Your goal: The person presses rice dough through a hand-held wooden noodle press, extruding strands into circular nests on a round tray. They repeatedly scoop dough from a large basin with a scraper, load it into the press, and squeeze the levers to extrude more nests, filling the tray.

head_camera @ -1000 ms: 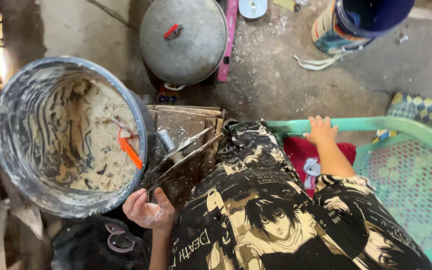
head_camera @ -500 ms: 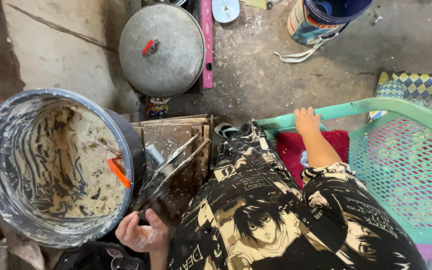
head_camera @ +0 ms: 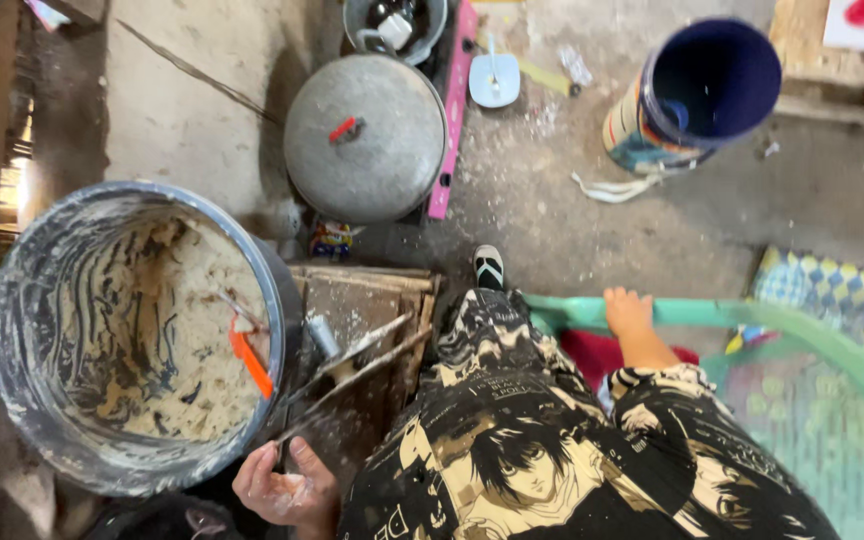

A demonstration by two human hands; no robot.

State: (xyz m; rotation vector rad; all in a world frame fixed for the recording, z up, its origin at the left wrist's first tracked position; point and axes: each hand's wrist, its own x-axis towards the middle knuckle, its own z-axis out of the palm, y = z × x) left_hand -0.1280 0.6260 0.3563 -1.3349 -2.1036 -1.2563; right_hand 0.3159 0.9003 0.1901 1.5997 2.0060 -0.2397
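- Both hands stay put since earlier: left hand (head_camera: pixel 287 492) grasps two thin metal rods (head_camera: pixel 352 372) beside the paste-smeared grey tub (head_camera: pixel 72 440).
- Right hand (head_camera: pixel 629 312) grips the green plastic chair rim (head_camera: pixel 712 314).

Two thin mortar-caked rods (head_camera: pixel 357 365) slanting across bucket (head_camera: pixel 22 300) rim.

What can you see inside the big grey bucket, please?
The bucket holds pale, lumpy paste with an orange-handled tool stuck in it; the tool's working end is buried, and the bottom is covered.

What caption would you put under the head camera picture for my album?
A paste-smeared left hand beside a big bucket of pale paste, right hand resting on a green chair rail.
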